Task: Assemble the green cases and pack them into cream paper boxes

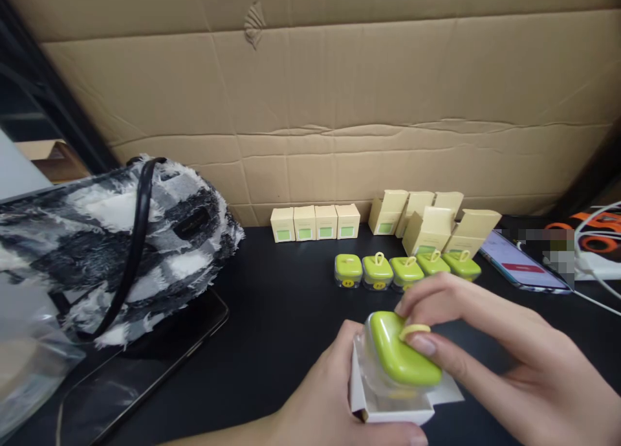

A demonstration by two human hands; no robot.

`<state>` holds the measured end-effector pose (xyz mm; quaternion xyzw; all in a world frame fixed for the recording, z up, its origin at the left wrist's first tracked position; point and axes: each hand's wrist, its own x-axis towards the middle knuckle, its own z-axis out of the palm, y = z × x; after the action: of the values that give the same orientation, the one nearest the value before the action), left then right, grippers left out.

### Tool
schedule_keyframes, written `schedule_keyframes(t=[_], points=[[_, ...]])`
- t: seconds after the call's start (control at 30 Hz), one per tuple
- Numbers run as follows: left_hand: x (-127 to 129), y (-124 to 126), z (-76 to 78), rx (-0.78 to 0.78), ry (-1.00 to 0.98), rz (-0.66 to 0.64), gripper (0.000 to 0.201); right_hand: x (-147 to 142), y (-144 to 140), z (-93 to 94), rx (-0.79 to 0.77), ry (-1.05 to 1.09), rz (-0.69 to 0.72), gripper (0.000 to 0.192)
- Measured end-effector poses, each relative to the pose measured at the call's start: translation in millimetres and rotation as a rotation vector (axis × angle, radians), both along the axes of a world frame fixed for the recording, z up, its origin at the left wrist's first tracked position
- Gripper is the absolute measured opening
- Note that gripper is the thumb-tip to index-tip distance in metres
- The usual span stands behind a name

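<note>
Near centre: left hand (330,394) cups the open white box (388,404); right hand (490,349) fingers pinch the green-lidded jar (402,355) at its mouth. Keep box steady, jar square, loop (414,330) clear.

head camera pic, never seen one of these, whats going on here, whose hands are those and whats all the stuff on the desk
There is one picture, from a camera worn on a person's head, looking forward and down at their own two bare hands. No machine is involved.

The left hand holds a small open white box from below. The right hand grips a green-lidded clear case that sits in the box's opening, fingers on its yellow loop.

Behind, on the black desk, stand a row of five more green cases, four closed cream boxes and several opened ones. A fuzzy black-and-white bag lies to the left, a phone to the right, and cardboard forms the back wall.
</note>
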<state>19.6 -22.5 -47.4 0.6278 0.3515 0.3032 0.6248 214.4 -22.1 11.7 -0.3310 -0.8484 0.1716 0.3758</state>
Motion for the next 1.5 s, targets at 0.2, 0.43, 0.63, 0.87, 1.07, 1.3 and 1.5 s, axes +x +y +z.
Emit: schedule_keyframes(t=[0.2, 0.43, 0.63, 0.87, 1.07, 1.3, 1.5], points=[[0.4, 0.7, -2.7, -0.029, -0.015, 0.009, 0.054, -0.4, -2.0, -9.2, 0.063, -0.131, 0.047, 0.011], [0.8, 1.1, -4.7, 0.023, -0.018, 0.012, 0.053, -12.9, -1.6, -10.9, 0.118, -0.202, 0.019, 0.015], [-3.6, 3.4, -12.6, 0.088, 0.028, -0.025, 0.07, -10.9, -4.8, -5.3, 0.004, -0.323, 0.031, 0.017], [-9.7, 13.0, -19.3, 0.035, -0.301, 0.393, 0.033, 17.0, 18.3, -17.5, -0.457, 0.086, -0.036, 0.019], [-9.8, 16.5, -10.2, -0.132, -0.221, 0.331, 0.019, 43.3, 43.6, -36.6, -1.165, 0.145, 0.251, 0.04], [-13.1, 10.3, -4.8, -0.145, -0.199, 0.135, 0.037, 24.9, 38.3, -47.2, -1.313, 0.371, 0.373, 0.042], [-15.8, 6.0, -1.7, -0.134, -0.132, 0.042, 0.043, 11.6, 26.2, -57.5, -1.35, 0.502, 0.403, 0.035]])
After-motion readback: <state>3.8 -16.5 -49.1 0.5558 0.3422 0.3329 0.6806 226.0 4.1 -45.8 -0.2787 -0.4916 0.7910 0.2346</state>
